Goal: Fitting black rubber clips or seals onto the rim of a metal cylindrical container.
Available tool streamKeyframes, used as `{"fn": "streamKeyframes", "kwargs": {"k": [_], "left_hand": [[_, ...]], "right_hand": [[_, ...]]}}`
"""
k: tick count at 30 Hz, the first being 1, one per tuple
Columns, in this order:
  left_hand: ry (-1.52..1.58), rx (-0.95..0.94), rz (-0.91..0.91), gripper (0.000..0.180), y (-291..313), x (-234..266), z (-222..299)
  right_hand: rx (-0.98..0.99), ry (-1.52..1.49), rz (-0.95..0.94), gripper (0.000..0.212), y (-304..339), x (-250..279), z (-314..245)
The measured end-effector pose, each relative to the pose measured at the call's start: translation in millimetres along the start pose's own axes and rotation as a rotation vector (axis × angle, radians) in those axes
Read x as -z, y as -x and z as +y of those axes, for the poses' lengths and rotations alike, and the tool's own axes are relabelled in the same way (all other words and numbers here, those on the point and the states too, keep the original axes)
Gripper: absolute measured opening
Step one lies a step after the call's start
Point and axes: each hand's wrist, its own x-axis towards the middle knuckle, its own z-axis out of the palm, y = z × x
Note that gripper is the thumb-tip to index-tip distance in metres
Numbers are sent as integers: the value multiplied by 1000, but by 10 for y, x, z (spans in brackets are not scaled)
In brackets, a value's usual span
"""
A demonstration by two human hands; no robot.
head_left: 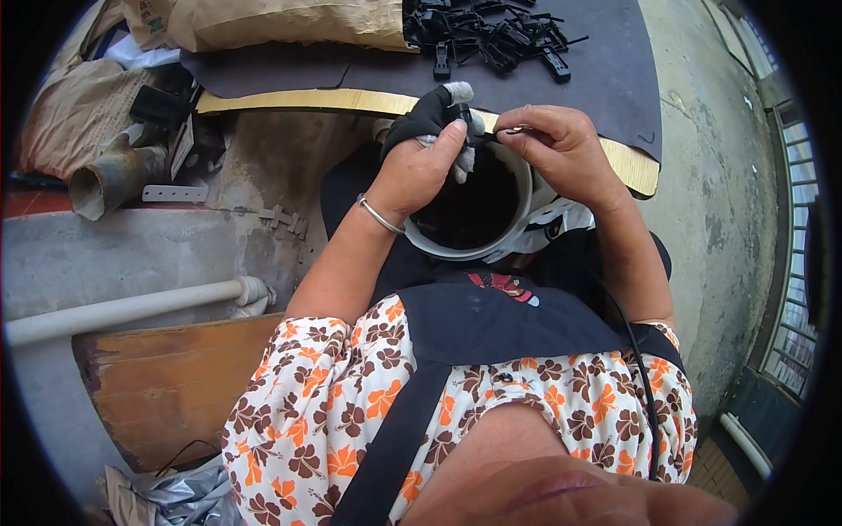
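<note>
Above a white bucket (521, 230), my left hand (408, 171) is closed on a small black plastic part (462, 112). Dark cloth covers part of that hand, and its fingertips have whitish coverings. My right hand (561, 151) pinches thumb and forefinger together just to the right of the part; what lies between them is too small to make out. Dark contents (469, 206) fill the inside of the bucket, which stands between my knees. Beyond both hands, a pile of similar black plastic parts (500, 39) lies on the dark table mat (377, 74).
The table's yellowish edge (289, 101) runs just beyond my hands. A large brown paper bag (289, 24) lies on the table beside the pile. To the left are a rusty pipe (118, 180), a white pipe (132, 307) and a wooden board (184, 377).
</note>
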Motion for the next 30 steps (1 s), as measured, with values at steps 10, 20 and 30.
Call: {"fn": "streamKeyframes", "kwargs": {"k": [10,20,30], "left_hand": [[-161,-161,-81,21,-10,-70,-80],[-607,-402,63,14,-14,-134,-122],[-709,-510,116,19,45,-89,-94]], "right_hand": [[-121,-59,-88,17,-2,-1,19],[-60,22,-1,29,-53,-278,103],[-62,453,119,32,-152,58,106]]}}
